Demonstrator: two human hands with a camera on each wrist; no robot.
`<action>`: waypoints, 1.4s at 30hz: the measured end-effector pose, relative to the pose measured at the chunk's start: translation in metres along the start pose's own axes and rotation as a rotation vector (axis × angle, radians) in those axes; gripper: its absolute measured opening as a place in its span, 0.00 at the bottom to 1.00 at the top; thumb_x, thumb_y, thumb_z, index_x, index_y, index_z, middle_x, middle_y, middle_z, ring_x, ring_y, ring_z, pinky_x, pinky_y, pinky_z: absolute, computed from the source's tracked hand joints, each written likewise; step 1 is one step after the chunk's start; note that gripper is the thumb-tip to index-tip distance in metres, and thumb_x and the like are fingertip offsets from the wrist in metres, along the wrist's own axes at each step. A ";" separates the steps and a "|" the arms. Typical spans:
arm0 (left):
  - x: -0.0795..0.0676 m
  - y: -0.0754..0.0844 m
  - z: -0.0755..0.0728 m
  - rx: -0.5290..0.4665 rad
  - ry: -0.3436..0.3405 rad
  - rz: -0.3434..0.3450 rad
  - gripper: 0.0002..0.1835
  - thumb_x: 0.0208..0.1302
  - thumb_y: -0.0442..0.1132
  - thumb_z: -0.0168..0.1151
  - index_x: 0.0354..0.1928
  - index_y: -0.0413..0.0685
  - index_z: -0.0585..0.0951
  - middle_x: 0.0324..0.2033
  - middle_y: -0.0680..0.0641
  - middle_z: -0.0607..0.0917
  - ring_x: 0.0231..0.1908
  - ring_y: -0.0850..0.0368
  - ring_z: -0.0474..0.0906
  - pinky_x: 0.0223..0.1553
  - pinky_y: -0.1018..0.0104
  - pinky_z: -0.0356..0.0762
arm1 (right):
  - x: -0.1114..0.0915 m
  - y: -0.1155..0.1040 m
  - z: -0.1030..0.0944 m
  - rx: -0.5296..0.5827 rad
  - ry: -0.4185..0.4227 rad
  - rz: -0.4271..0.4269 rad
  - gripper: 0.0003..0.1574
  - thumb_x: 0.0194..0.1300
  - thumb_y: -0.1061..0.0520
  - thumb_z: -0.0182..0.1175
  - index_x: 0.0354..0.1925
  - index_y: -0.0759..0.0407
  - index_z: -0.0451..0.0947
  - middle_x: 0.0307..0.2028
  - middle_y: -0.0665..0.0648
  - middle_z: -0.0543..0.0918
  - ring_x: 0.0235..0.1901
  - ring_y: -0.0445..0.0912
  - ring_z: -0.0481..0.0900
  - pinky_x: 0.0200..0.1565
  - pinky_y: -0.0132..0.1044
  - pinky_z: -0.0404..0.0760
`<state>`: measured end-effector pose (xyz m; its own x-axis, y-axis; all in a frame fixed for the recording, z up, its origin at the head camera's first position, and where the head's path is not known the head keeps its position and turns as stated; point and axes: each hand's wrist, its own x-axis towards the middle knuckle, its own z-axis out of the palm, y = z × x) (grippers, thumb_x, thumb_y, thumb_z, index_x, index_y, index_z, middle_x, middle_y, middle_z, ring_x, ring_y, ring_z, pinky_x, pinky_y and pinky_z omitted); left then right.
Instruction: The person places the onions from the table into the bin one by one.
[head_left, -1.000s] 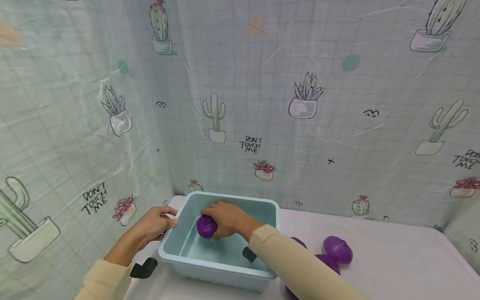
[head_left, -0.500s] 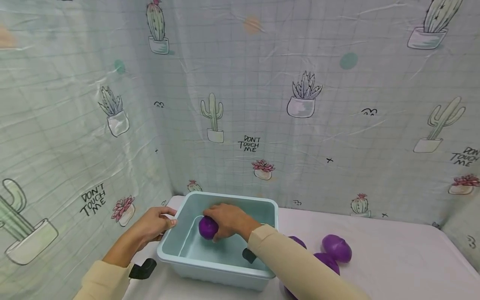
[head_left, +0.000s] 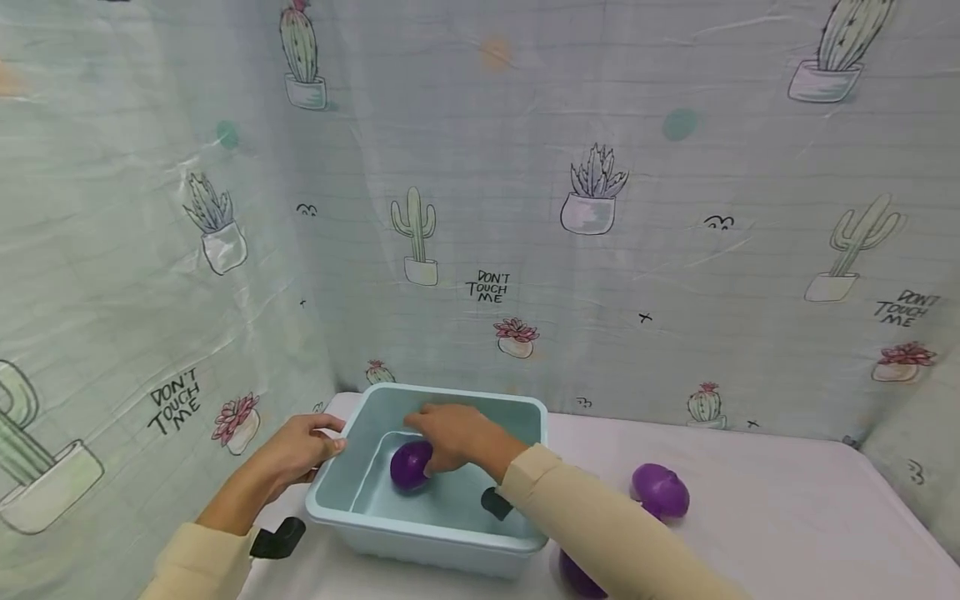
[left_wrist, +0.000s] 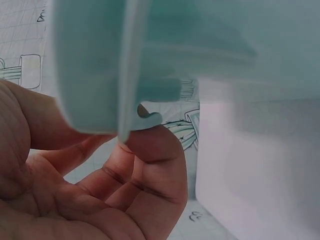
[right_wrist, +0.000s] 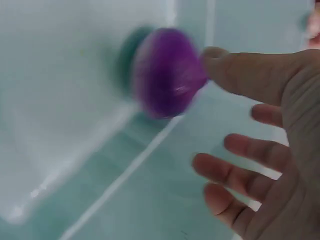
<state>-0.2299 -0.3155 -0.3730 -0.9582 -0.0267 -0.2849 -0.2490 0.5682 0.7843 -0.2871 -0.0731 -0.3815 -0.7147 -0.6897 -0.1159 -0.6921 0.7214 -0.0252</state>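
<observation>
The pale blue bin sits on the white worktop with a purple onion inside, resting on its floor a little to the 9 o'clock side of the middle. The right hand reaches in from 4 o'clock and lies at the onion's 2 o'clock. Its grip is apart: in the right wrist view the thumb lies right by the onion's pointed tip, touching or just beside it, I cannot tell which, while the other fingers are spread away toward 4 and 5 o'clock.

The left hand has its grip clamped on the bin's rim at about 10 o'clock, the fingers bent beneath the lip.

The beige right sleeve is the main obstruction, crossing the bin's 4 o'clock corner and covering part of the worktop beyond. At 3 o'clock, well apart from the bin, lies a second onion, its lower edge meeting the sleeve's outline. Another onion, near the bin's 5 o'clock corner, is half covered by the sleeve. A cactus-print curtain rises past the worktop from 9 through 12 to 3 o'clock, close behind the bin's far rim.
</observation>
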 end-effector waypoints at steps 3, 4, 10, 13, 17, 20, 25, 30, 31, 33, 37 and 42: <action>-0.001 0.000 -0.003 0.011 0.001 -0.002 0.22 0.70 0.40 0.56 0.63 0.38 0.71 0.49 0.37 0.82 0.40 0.51 0.80 0.37 0.59 0.81 | -0.015 0.004 -0.019 0.068 0.011 0.000 0.46 0.55 0.40 0.72 0.69 0.39 0.65 0.64 0.48 0.75 0.59 0.43 0.77 0.59 0.42 0.78; -0.001 0.000 -0.003 0.009 -0.004 -0.003 0.22 0.71 0.40 0.56 0.63 0.38 0.71 0.49 0.37 0.82 0.40 0.51 0.80 0.37 0.59 0.81 | -0.022 0.007 -0.026 0.090 0.019 0.004 0.46 0.55 0.40 0.72 0.69 0.38 0.65 0.65 0.47 0.74 0.60 0.43 0.77 0.60 0.42 0.77; 0.001 0.001 -0.003 0.014 -0.022 0.003 0.23 0.70 0.40 0.57 0.63 0.37 0.71 0.50 0.37 0.82 0.40 0.52 0.81 0.38 0.56 0.82 | -0.081 0.034 -0.055 0.287 0.124 0.018 0.47 0.56 0.41 0.71 0.71 0.39 0.63 0.69 0.47 0.69 0.64 0.45 0.73 0.63 0.46 0.74; 0.000 0.003 -0.006 0.013 -0.032 0.009 0.23 0.70 0.40 0.57 0.63 0.36 0.70 0.50 0.36 0.82 0.40 0.52 0.82 0.39 0.55 0.83 | -0.117 0.048 -0.057 0.377 0.175 0.032 0.48 0.55 0.40 0.72 0.70 0.40 0.63 0.69 0.47 0.68 0.60 0.46 0.77 0.59 0.47 0.76; -0.002 0.001 -0.006 -0.010 -0.053 -0.008 0.23 0.70 0.39 0.57 0.63 0.35 0.70 0.47 0.38 0.82 0.39 0.53 0.81 0.38 0.57 0.82 | -0.167 0.061 -0.039 0.427 0.205 0.073 0.52 0.50 0.40 0.74 0.70 0.42 0.63 0.67 0.48 0.69 0.62 0.47 0.74 0.60 0.49 0.75; -0.003 0.000 -0.004 -0.024 -0.060 -0.024 0.23 0.70 0.38 0.57 0.62 0.35 0.70 0.45 0.40 0.83 0.38 0.54 0.81 0.37 0.57 0.82 | -0.202 0.072 -0.014 0.426 0.223 0.135 0.54 0.48 0.38 0.75 0.70 0.42 0.64 0.67 0.50 0.70 0.67 0.51 0.68 0.60 0.56 0.74; -0.001 0.001 -0.004 -0.023 -0.073 -0.025 0.24 0.69 0.39 0.58 0.63 0.35 0.69 0.45 0.40 0.83 0.38 0.55 0.82 0.37 0.57 0.82 | -0.245 0.091 0.038 0.395 0.270 0.302 0.59 0.42 0.34 0.76 0.70 0.44 0.65 0.65 0.53 0.72 0.65 0.55 0.68 0.57 0.62 0.74; -0.001 0.001 -0.005 0.005 -0.066 -0.027 0.25 0.68 0.38 0.57 0.64 0.35 0.68 0.46 0.40 0.84 0.39 0.53 0.83 0.37 0.56 0.82 | -0.263 0.102 0.086 0.370 0.329 0.442 0.62 0.37 0.35 0.79 0.69 0.44 0.66 0.62 0.54 0.73 0.64 0.57 0.68 0.57 0.61 0.75; -0.001 0.002 -0.005 0.008 -0.066 -0.028 0.25 0.68 0.38 0.57 0.64 0.35 0.68 0.46 0.41 0.84 0.39 0.53 0.83 0.37 0.56 0.82 | -0.265 0.104 0.094 0.365 0.337 0.467 0.62 0.35 0.36 0.79 0.69 0.44 0.66 0.61 0.54 0.74 0.63 0.57 0.69 0.57 0.60 0.76; 0.001 0.003 -0.003 0.009 -0.073 -0.022 0.26 0.68 0.38 0.57 0.64 0.35 0.68 0.45 0.41 0.84 0.39 0.53 0.83 0.37 0.57 0.81 | -0.268 0.107 0.108 0.368 0.345 0.511 0.62 0.33 0.37 0.81 0.68 0.44 0.67 0.60 0.54 0.74 0.60 0.56 0.71 0.55 0.59 0.77; 0.000 0.003 -0.003 0.016 -0.069 -0.022 0.26 0.68 0.39 0.57 0.65 0.36 0.68 0.45 0.41 0.83 0.39 0.54 0.82 0.37 0.57 0.81 | -0.265 0.110 0.126 0.375 0.354 0.541 0.62 0.32 0.39 0.81 0.68 0.44 0.68 0.59 0.53 0.74 0.57 0.54 0.74 0.53 0.59 0.79; -0.002 0.003 -0.002 0.014 -0.059 -0.024 0.25 0.68 0.39 0.57 0.64 0.37 0.69 0.47 0.40 0.84 0.38 0.54 0.82 0.37 0.57 0.81 | -0.260 0.111 0.136 0.356 0.373 0.543 0.60 0.31 0.42 0.82 0.66 0.44 0.71 0.59 0.53 0.75 0.56 0.53 0.77 0.54 0.57 0.79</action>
<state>-0.2295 -0.3156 -0.3685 -0.9419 0.0075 -0.3357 -0.2695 0.5794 0.7692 -0.1642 0.1948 -0.4891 -0.9771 -0.1606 0.1395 -0.2031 0.8992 -0.3875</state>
